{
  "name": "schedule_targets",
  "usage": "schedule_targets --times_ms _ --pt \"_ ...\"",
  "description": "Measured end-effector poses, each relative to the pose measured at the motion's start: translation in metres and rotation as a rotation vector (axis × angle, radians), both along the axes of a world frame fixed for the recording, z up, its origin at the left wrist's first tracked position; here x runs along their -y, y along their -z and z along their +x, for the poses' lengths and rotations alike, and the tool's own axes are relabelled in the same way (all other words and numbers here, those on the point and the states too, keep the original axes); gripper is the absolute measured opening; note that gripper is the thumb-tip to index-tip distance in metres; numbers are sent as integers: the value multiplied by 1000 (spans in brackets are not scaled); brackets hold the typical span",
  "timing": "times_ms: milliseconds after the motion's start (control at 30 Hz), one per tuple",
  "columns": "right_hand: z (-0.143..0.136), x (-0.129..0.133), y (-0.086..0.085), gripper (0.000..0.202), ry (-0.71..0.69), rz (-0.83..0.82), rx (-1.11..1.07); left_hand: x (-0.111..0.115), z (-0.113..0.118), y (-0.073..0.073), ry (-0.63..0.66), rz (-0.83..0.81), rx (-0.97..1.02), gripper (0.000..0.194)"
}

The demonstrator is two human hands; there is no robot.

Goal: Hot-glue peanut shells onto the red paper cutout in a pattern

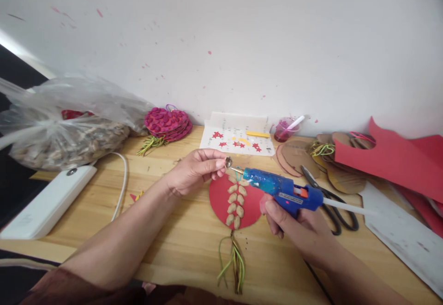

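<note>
Near the disc, our left grip pinches a likely light, brittle shell by its edge, our right grip clasping the glue gun.

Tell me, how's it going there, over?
Left hand pinching small shell. Right hand holding blue glue gun, nozzle close to shell. Red disc bearing two rows of tan pieces. Scissors partly behind gun.

From where I sit, this looks like a small craft workspace: a wooden desk against a white wall flecked with pink spots. I see a blue glue gun, scissors, cut cardboard, red card and a pink-stained plastic cup. Whether it's in a home or studio, I can't tell.
</note>
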State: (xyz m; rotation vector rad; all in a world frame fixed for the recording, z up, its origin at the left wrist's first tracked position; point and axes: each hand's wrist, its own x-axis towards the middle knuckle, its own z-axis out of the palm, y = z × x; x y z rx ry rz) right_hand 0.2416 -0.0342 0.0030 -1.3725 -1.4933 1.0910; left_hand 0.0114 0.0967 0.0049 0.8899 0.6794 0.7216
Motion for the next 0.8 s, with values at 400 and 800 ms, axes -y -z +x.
schedule_targets --times_ms 400,800 --pt "2 -11 4 35 64 -94 80 -5 -8 -9 -4 277 -206 34" --pt "-8 -25 14 30 216 -147 -185 6 -5 -5 174 1233 -1109 15"
